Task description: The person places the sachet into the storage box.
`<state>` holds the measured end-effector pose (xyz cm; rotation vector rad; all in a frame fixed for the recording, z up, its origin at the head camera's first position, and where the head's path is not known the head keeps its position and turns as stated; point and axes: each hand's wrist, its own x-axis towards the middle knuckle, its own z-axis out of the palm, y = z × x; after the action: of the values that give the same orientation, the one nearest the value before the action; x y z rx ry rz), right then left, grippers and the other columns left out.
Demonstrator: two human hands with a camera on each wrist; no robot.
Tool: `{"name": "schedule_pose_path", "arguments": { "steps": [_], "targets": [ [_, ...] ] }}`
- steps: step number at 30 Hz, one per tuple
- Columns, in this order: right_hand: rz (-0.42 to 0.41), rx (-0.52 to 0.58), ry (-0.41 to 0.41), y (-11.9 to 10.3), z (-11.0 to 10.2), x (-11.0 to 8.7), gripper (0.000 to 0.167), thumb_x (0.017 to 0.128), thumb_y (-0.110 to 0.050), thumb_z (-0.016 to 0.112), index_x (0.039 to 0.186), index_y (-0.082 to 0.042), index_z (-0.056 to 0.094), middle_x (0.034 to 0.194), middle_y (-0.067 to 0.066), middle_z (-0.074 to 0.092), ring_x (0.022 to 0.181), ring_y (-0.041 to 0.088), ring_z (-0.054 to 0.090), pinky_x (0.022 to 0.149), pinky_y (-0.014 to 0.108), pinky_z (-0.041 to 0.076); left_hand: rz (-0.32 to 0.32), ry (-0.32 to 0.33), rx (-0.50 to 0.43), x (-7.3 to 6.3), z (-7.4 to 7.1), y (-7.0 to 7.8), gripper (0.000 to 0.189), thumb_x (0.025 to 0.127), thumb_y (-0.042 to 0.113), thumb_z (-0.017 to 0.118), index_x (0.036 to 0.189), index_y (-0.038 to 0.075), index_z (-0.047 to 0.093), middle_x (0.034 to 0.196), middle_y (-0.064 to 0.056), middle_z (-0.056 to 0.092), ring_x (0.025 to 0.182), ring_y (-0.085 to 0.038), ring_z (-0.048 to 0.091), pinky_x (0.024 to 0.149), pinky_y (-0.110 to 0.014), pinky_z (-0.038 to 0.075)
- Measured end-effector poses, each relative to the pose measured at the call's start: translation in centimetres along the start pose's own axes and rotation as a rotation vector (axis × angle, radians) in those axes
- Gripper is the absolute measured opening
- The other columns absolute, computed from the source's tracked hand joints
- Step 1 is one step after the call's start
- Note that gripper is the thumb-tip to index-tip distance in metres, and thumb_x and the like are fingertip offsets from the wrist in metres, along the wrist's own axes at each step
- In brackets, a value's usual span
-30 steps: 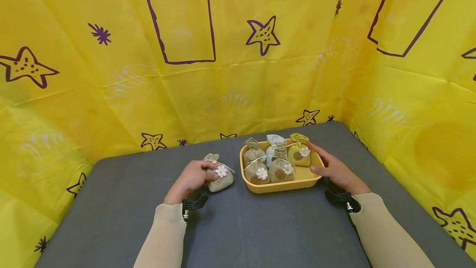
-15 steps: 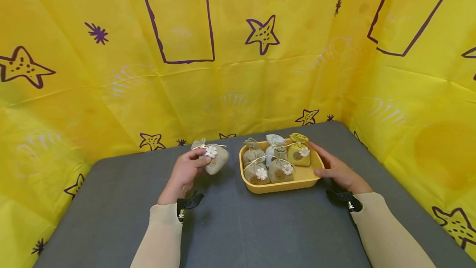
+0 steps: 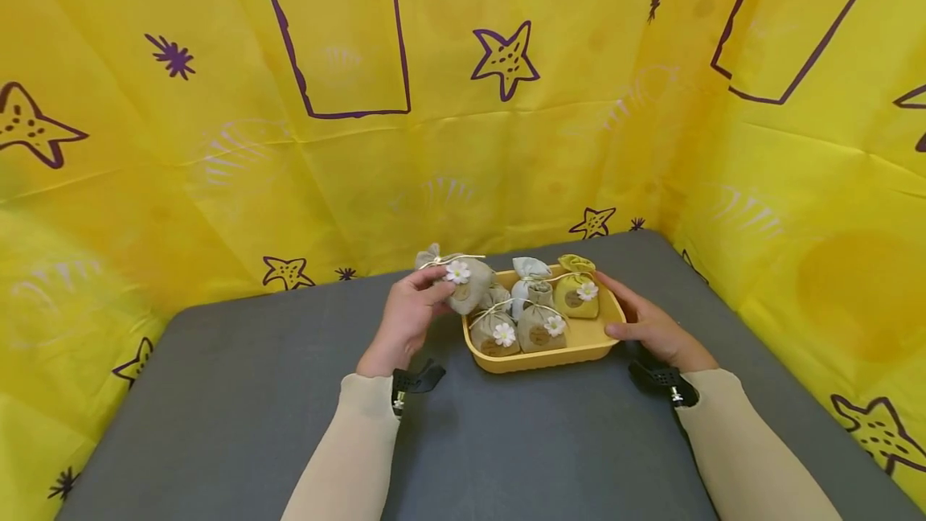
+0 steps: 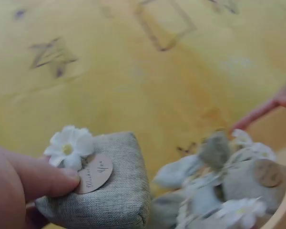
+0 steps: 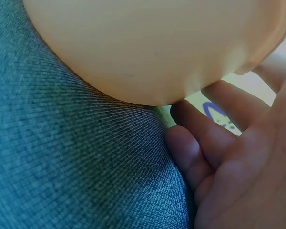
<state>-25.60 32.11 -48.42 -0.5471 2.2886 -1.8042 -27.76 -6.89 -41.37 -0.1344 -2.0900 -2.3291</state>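
Observation:
My left hand (image 3: 407, 316) pinches a beige linen sachet (image 3: 475, 284) tied with cord and bearing a white flower. It is held up over the left rim of a yellow plastic basket (image 3: 550, 360). In the left wrist view, the thumb presses near the sachet's round paper label (image 4: 96, 174). My right hand (image 3: 654, 334) grips the basket's right end, thumb at the rim, with the other fingers along the outer wall (image 5: 148, 57) in the right wrist view. Inside are a yellow sachet (image 3: 569, 305), a white sachet (image 3: 531, 268) and several beige ones, one partly hidden behind the held sachet.
The basket stands on a grey cloth-covered table (image 3: 289, 400). A yellow curtain (image 3: 347, 183) with purple starfish drawings rises behind and at the sides. Inside the basket, bare floor (image 3: 589, 334) shows at the front right.
My left hand has lifted the beige sachet off the table left of the basket, then carried it right to the basket's left rim. The right hand stays at the basket's right end.

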Motion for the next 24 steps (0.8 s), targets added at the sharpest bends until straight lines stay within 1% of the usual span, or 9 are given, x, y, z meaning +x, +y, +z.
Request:
{"name": "schedule_pose_path", "arguments": {
  "steps": [2, 5, 6, 8, 10, 12, 18, 21, 24],
  "targets": [
    [-0.004, 0.004, -0.003, 0.0, 0.0, 0.1, 0.084, 0.090, -0.011, 0.066, 0.161, -0.024, 0.022, 0.164, 0.006, 0.014, 0.146, 0.034, 0.015, 0.101, 0.017, 0.032, 0.069, -0.048, 0.169, 0.0, 1.7, 0.3, 0.022, 0.087, 0.000, 0.072, 0.109, -0.002, 0.073, 0.096, -0.009, 0.065, 0.080, -0.016, 0.059, 0.066, -0.030, 0.052],
    [-0.018, 0.015, -0.011, 0.2, 0.0, 0.1, 0.084, 0.090, -0.010, 0.066, 0.161, -0.022, 0.022, 0.164, 0.008, 0.014, 0.146, 0.035, 0.015, 0.102, 0.018, 0.033, 0.162, -0.149, 0.423, -0.1, 4.3, 0.7, 0.019, 0.088, 0.008, 0.074, 0.106, 0.011, 0.077, 0.088, -0.001, 0.066, 0.075, -0.015, 0.057, 0.064, -0.029, 0.048],
    [-0.022, 0.019, -0.012, 0.3, 0.0, 0.1, 0.084, 0.090, -0.009, 0.066, 0.161, -0.021, 0.022, 0.164, 0.009, 0.014, 0.146, 0.035, 0.016, 0.102, 0.019, 0.033, 0.186, -0.186, 0.493, -0.2, 5.2, 0.9, 0.018, 0.089, 0.011, 0.074, 0.106, 0.015, 0.078, 0.090, 0.002, 0.067, 0.076, -0.015, 0.057, 0.064, -0.029, 0.047],
    [-0.029, 0.023, -0.011, 0.3, 0.0, 0.1, 0.084, 0.090, -0.009, 0.066, 0.161, -0.020, 0.022, 0.164, 0.009, 0.015, 0.146, 0.036, 0.016, 0.103, 0.019, 0.033, 0.211, -0.258, 0.576, -0.3, 6.8, 1.0, 0.018, 0.091, 0.014, 0.073, 0.107, 0.019, 0.078, 0.094, 0.007, 0.068, 0.078, -0.014, 0.057, 0.063, -0.030, 0.047],
    [-0.037, 0.028, -0.009, 0.3, 0.0, 0.1, 0.083, 0.090, -0.008, 0.066, 0.161, -0.018, 0.022, 0.164, 0.011, 0.015, 0.145, 0.037, 0.017, 0.103, 0.020, 0.034, 0.219, -0.314, 0.621, -0.5, 8.4, 0.9, 0.017, 0.092, 0.017, 0.073, 0.108, 0.022, 0.078, 0.100, 0.011, 0.068, 0.082, -0.012, 0.058, 0.065, -0.029, 0.048],
    [-0.033, 0.026, -0.003, 0.4, 0.0, 0.0, 0.083, 0.091, -0.008, 0.065, 0.161, -0.019, 0.022, 0.163, 0.011, 0.016, 0.144, 0.036, 0.020, 0.102, 0.021, 0.035, 0.219, -0.355, 0.630, -0.6, 9.9, 0.6, 0.017, 0.093, 0.018, 0.072, 0.109, 0.022, 0.078, 0.106, 0.014, 0.067, 0.085, -0.011, 0.058, 0.067, -0.028, 0.048],
    [-0.033, 0.045, -0.011, 0.5, 0.0, 0.0, 0.083, 0.092, -0.012, 0.067, 0.161, -0.017, 0.021, 0.163, 0.015, 0.015, 0.138, 0.031, 0.030, 0.099, 0.024, 0.041, 0.259, -0.434, 0.690, -0.8, 13.2, -0.7, 0.017, 0.093, 0.019, 0.073, 0.109, 0.023, 0.078, 0.103, 0.018, 0.067, 0.083, -0.007, 0.057, 0.069, -0.024, 0.048],
    [-0.047, 0.057, -0.016, 0.5, 0.0, -0.1, 0.084, 0.091, -0.012, 0.068, 0.161, -0.016, 0.021, 0.163, 0.015, 0.015, 0.137, 0.027, 0.031, 0.099, 0.024, 0.042, 0.281, -0.440, 0.720, -0.9, 14.1, -1.1, 0.018, 0.093, 0.019, 0.073, 0.110, 0.021, 0.078, 0.105, 0.017, 0.068, 0.089, -0.003, 0.058, 0.075, -0.021, 0.047],
    [-0.054, 0.058, -0.018, 0.5, -0.1, 0.0, 0.084, 0.091, -0.013, 0.069, 0.161, -0.017, 0.021, 0.163, 0.014, 0.015, 0.138, 0.026, 0.031, 0.099, 0.024, 0.042, 0.281, -0.417, 0.754, -0.8, 14.5, -1.4, 0.018, 0.093, 0.018, 0.073, 0.109, 0.022, 0.078, 0.107, 0.017, 0.069, 0.094, -0.001, 0.058, 0.078, -0.021, 0.047]
  ]
}}
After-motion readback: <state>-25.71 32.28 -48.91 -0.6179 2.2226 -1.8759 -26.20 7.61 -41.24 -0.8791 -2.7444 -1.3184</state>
